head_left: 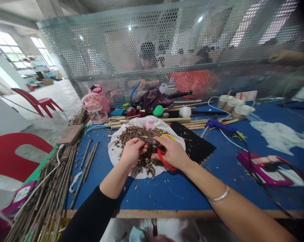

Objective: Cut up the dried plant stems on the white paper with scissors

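My right hand (174,153) grips a pair of scissors (164,160) with red and yellow handles, fingers through the loops. The dark blades point left toward my left hand (132,152). That hand is closed in a pinch at the blade tips; what sits between its fingers is too small to make out. Both hands are over a heap of dried brown plant bits (131,132). Beneath the heap lies a round white cloth or plate (113,152), partly hidden by my wrists.
Long thin sticks (56,181) are bundled at the left. A black sheet (196,143), a blue glue gun (221,125) and a magenta device (265,168) lie to the right. Bottles (95,109) stand back left, before a perforated metal screen (111,50); people sit behind it.
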`<state>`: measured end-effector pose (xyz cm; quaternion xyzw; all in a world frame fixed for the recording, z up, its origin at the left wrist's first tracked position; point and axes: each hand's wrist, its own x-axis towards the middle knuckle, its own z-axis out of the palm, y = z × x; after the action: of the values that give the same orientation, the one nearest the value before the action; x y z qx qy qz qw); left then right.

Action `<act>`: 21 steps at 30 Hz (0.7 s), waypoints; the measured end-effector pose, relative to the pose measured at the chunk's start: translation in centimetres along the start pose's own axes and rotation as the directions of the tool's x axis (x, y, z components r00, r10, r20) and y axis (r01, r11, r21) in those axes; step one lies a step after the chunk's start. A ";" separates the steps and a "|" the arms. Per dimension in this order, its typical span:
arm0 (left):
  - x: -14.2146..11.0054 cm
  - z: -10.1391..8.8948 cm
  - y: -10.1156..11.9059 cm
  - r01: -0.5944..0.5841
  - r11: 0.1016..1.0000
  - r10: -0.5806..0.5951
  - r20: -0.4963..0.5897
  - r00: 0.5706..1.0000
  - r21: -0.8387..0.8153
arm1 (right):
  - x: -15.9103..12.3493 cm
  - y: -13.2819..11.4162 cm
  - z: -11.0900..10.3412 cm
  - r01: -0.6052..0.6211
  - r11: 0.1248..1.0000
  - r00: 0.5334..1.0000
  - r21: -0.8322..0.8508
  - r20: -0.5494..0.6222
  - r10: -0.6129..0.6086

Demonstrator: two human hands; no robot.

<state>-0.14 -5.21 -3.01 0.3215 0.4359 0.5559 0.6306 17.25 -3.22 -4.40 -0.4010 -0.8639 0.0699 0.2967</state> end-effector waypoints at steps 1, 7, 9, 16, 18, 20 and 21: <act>0.0 -0.1 0.0 -0.003 1.000 0.003 0.000 1.000 0.009 | 0.0 0.0 0.0 -0.007 1.000 1.000 0.011 0.002 0.007; 0.2 -0.2 -0.1 -0.027 0.999 0.027 0.002 1.000 0.030 | -0.1 0.2 0.1 -0.040 0.998 0.999 0.055 0.023 0.039; 0.2 -0.2 -0.1 -0.032 0.998 0.032 -0.009 0.999 0.049 | -0.1 0.3 0.2 -0.049 0.996 0.998 0.075 0.044 0.046; 0.5 -1.0 0.2 -0.137 0.813 0.225 -0.089 0.970 0.565 | 0.0 0.1 0.0 -0.083 0.995 0.992 0.054 0.104 0.077; 0.7 -1.5 0.3 -0.200 0.605 0.372 -0.052 0.927 0.771 | 0.1 0.0 -0.2 -0.093 0.995 0.990 0.024 0.109 0.090; 0.8 -2.0 0.5 -0.247 0.432 0.483 0.008 0.875 0.868 | 0.2 0.0 -0.3 -0.111 0.993 0.989 0.031 0.106 0.107; 0.8 -2.1 0.5 -0.263 0.373 0.525 0.031 0.850 0.890 | 0.3 0.1 -0.4 -0.114 0.992 0.989 0.044 0.103 0.109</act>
<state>-2.26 -4.45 -3.59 0.6147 0.6422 0.4280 0.1631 17.39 -2.97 -4.02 -0.4371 -0.8519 0.1281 0.2583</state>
